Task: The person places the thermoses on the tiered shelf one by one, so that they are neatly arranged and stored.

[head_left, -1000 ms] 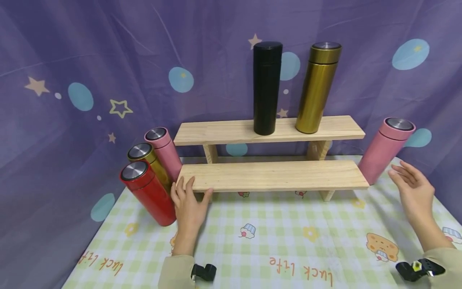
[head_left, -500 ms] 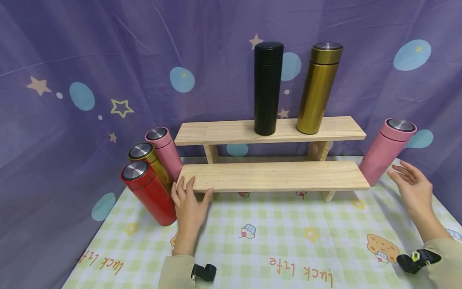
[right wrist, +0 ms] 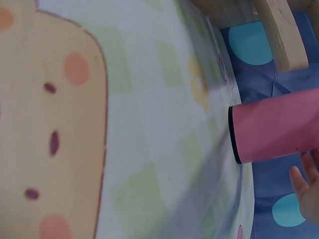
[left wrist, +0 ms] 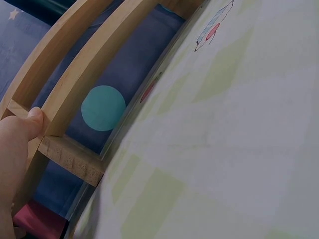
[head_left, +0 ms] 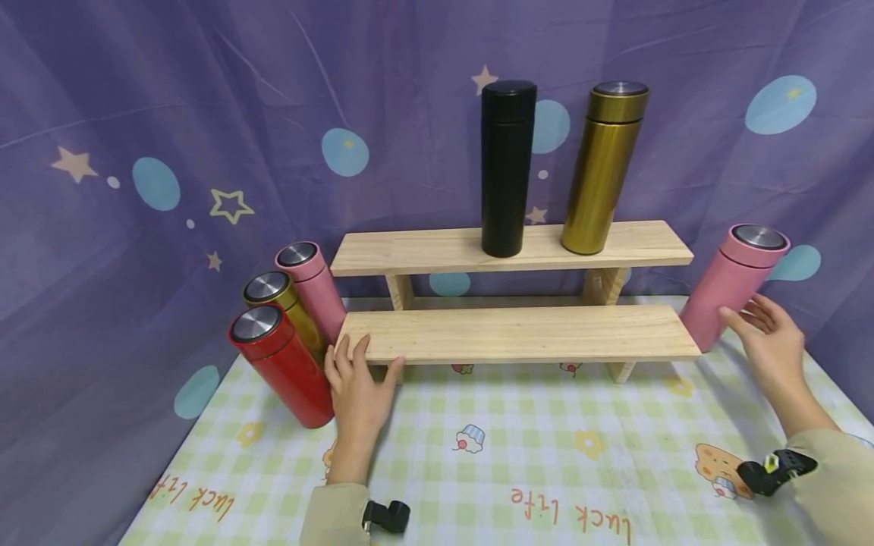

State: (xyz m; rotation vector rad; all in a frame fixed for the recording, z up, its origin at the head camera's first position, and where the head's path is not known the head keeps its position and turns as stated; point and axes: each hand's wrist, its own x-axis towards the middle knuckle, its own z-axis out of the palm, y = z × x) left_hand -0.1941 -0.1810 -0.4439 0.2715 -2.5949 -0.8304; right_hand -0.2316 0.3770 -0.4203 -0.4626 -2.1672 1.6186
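Note:
My left hand point(head_left: 359, 394) rests at the left end of the lower wooden shelf point(head_left: 512, 332), fingertips spread on its top. In the left wrist view, the thumb point(left wrist: 34, 122) touches the shelf's front edge. At the far right stands a pink thermos point(head_left: 730, 292) with a steel-topped lid. My right hand point(head_left: 771, 341) is right at its near side, the thumb overlapping its lower body in the head view. Its fingers are relaxed rather than wrapped round it; in the right wrist view, the fingertips point(right wrist: 299, 181) are close beside the pink body.
Left of the shelf stand red point(head_left: 283, 364), gold point(head_left: 300, 322) and pink point(head_left: 314, 284) thermoses, close together. A black thermos point(head_left: 507, 167) and a tall gold thermos point(head_left: 604, 167) stand on the upper shelf point(head_left: 423, 250). A checked cloth point(head_left: 519, 425) covers the table; a purple curtain point(head_left: 410, 68) hangs behind.
My right hand has moved left and up against the pink thermos, its thumb now overlapping the body. My left hand and the thermoses have stayed in place.

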